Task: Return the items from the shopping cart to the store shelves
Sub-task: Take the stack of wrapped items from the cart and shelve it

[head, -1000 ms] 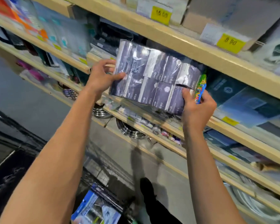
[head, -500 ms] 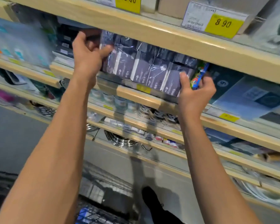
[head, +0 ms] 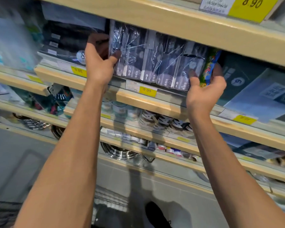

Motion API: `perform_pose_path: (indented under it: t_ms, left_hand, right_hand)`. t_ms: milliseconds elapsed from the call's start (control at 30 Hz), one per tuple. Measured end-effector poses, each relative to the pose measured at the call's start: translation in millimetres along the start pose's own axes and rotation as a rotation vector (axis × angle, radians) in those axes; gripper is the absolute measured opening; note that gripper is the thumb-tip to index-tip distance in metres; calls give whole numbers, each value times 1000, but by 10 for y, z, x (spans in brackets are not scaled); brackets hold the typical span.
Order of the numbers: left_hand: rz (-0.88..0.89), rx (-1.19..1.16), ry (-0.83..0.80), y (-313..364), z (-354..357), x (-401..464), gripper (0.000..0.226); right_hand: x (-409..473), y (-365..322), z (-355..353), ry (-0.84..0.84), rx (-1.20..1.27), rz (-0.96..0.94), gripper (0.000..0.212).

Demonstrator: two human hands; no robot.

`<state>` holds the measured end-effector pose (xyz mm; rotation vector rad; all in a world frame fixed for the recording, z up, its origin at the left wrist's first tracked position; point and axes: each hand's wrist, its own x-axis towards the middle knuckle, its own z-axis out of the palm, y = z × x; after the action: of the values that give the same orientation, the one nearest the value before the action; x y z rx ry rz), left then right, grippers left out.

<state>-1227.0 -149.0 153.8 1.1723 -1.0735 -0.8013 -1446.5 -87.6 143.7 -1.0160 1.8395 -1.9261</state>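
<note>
My left hand [head: 99, 66] is clamped on the left end of a shrink-wrapped multipack of dark boxes [head: 156, 58]: the thumb presses flat on the front film near the lower left corner while the other fingers curl round behind the end, out of sight past the knuckles. My right hand [head: 204, 89] cups the opposite lower corner, thumb tip against the front of the last box, palm turned up and fingers half curled; between those fingers and the pack's right end I pinch a small bright wrapped packet [head: 209, 68], green, yellow and blue, standing nearly upright. The multipack lies with its long axis running left to right along the shelf, its printed fronts facing me, tilted a little so the right end sits lower. The small boxes inside stand in two rows under crinkled clear film, side by side; I cannot read their print. The pack's lower edge sits at the front lip of the wooden shelf [head: 133, 99], just above a yellow price tag [head: 147, 91], and its top edge reaches the underside of the shelf above [head: 179, 25], which carries a yellow tag reading 8.90 [head: 252, 7]. To the left of the pack, on the same shelf, lies a stack of dark flat packages [head: 62, 41]; to the right, a dark box marked 9 [head: 237, 78] and pale blue flat packs [head: 260, 102]. Lower shelves hold rolls of tape [head: 156, 119] and shiny metal pans [head: 118, 152].
</note>
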Motion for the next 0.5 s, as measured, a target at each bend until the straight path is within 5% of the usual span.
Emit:
perform_pose_path:
  t_ms: [267, 367, 500]
  left_hand:
    - [49, 238, 94, -166, -40, 60, 43]
    - [84, 557, 192, -186, 5, 93, 35]
    - [150, 527, 267, -158, 51, 25, 31]
  right_hand:
    - [-37, 120, -7, -18, -253, -71, 20]
    - [-70, 178, -31, 25, -310, -129, 22]
    - [-191, 64, -10, 115, -235, -142, 45]
